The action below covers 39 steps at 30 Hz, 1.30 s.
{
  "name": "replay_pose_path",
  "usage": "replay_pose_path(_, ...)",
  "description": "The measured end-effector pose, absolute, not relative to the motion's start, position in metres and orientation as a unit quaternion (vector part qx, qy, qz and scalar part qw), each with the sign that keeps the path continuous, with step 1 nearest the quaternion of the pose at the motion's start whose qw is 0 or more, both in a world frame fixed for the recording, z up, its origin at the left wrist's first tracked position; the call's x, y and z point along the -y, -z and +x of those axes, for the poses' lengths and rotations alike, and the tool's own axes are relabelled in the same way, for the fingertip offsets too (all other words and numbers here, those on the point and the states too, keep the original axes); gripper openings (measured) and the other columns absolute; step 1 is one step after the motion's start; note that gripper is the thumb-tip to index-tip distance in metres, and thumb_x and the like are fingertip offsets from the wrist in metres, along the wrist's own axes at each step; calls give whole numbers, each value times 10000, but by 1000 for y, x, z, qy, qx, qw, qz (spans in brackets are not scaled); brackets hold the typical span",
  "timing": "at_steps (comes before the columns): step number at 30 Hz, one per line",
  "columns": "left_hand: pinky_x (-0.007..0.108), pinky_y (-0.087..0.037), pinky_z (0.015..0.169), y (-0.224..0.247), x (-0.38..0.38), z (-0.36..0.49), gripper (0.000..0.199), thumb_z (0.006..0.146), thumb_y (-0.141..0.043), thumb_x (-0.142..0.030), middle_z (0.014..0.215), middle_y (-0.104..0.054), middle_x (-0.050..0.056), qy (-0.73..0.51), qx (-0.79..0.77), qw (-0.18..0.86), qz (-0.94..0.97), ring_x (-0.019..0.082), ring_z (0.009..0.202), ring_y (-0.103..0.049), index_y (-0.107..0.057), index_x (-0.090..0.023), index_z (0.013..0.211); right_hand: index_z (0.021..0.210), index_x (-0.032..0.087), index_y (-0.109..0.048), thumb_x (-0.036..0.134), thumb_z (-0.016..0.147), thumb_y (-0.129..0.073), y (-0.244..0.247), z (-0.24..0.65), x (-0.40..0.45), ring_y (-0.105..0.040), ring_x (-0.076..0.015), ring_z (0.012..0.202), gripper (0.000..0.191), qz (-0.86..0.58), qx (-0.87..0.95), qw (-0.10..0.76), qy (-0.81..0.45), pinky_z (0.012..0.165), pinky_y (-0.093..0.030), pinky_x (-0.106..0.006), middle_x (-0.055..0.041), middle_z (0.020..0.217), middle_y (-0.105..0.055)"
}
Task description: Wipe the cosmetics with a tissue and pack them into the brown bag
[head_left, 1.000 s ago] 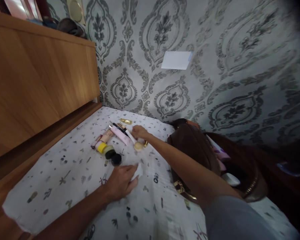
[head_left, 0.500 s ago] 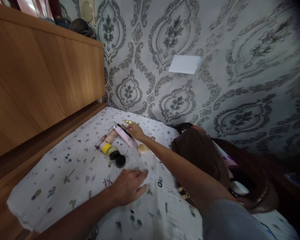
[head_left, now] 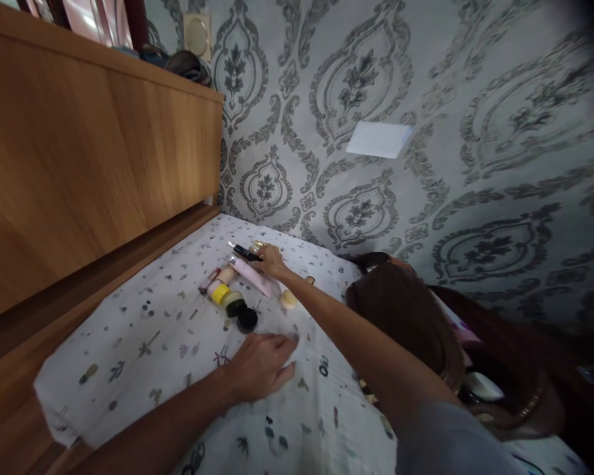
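My right hand (head_left: pixel 271 260) is closed on a slim black cosmetic tube (head_left: pixel 245 251) with a silvery end, low over the patterned white sheet. Just beyond its fingers is a gold-coloured item (head_left: pixel 259 245), partly hidden. A pink squeeze tube (head_left: pixel 251 275) lies on the near side of the black tube. To its left is a row of small items: a peach tube (head_left: pixel 226 275), a yellow-banded container (head_left: pixel 220 292), a dark jar (head_left: pixel 234 303) and a round black lid or jar (head_left: pixel 247 320). My left hand (head_left: pixel 263 366) rests empty on the sheet, its fingers loosely apart.
A round cream-coloured item (head_left: pixel 288 299) sits under my right forearm. On the right lies a brown leather bag (head_left: pixel 400 320) with things inside. A wooden cabinet (head_left: pixel 103 132) borders the left, and a patterned wall (head_left: pixel 297 191) stands behind.
The black tube has moved in my right hand from across the pink tube to its far side, leaving a gap between them. My left hand stays resting. The view has shifted slightly.
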<state>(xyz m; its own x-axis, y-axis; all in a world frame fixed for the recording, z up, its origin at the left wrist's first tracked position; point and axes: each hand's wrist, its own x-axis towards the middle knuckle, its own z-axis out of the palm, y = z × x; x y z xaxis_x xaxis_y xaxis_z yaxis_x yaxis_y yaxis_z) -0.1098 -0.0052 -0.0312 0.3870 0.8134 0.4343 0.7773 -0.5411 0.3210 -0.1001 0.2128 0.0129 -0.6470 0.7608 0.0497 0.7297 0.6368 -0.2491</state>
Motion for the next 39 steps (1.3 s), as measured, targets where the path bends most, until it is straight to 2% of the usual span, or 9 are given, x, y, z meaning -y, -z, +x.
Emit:
replay_pose_path(7,285,-478,619,29,0,-117,158,949,-427,-222,752,-646,49,-428,-520,-22,739,182,685,-628,-540,-199,840,1051,170,-619,299,900,-531,-32,-72,-160,-628,-161,752,217,-379,865,234,-230,712,-471,-264,-22,822,-683)
replay_pose_path(11,344,-495,739,20,2,-129,200,960,-397,-233,861,-666,94,-477,-538,-73,691,229,838,-615,-584,-174,924,838,200,-585,426,786,-638,-19,-36,-115,-498,-122,496,238,-375,733,342,-452,498,-384,-243,32,613,-572)
replay_pose_path(15,419,-441,983,14,6,-137,300,945,-426,-245,1223,-657,132,-407,-539,-89,732,282,1178,-535,-618,-156,1157,700,197,-549,478,665,-724,-3,3,-58,-375,-78,421,333,-371,584,345,-634,419,-262,-227,58,534,-480)
replay_pose_path(18,417,-422,998,14,4,-140,288,931,-447,-281,1152,-685,138,-371,-539,-70,753,295,1186,-536,-659,-146,1073,715,178,-564,476,643,-757,1,32,-19,-349,-51,424,362,-364,507,333,-707,416,-206,-218,45,576,-534)
replay_pose_path(22,336,-444,751,16,-1,-142,322,954,-385,-325,725,-615,70,-404,-589,7,700,225,756,-584,-615,-173,787,739,180,-566,501,668,-772,4,65,13,-350,-48,425,388,-374,492,351,-704,421,-192,-220,46,584,-562)
replay_pose_path(24,295,-414,669,16,-1,-141,286,953,-390,-335,655,-543,15,-448,-588,71,670,181,633,-524,-587,-184,811,748,182,-564,498,666,-783,7,75,20,-362,-50,427,393,-374,493,359,-699,426,-200,-219,47,581,-568)
replay_pose_path(28,267,-433,690,14,6,-128,253,945,-396,-341,751,-577,0,-523,-544,181,631,164,683,-544,-569,-184,1041,789,186,-558,503,638,-811,17,79,24,-368,-48,424,433,-362,453,382,-720,433,-207,-209,47,585,-582)
replay_pose_path(33,284,-438,764,11,16,-115,250,922,-457,-391,772,-579,24,-436,-506,155,728,178,761,-553,-571,-194,818,790,196,-527,531,637,-809,26,79,24,-359,-53,426,464,-338,427,389,-743,433,-194,-204,50,584,-566)
replay_pose_path(39,245,-369,553,8,21,-115,290,870,-506,-444,569,-454,-36,-471,-584,218,624,134,547,-426,-550,-201,720,859,213,-590,453,747,-723,30,88,32,-449,-102,532,296,-358,598,401,-594,525,-342,-221,55,640,-528)
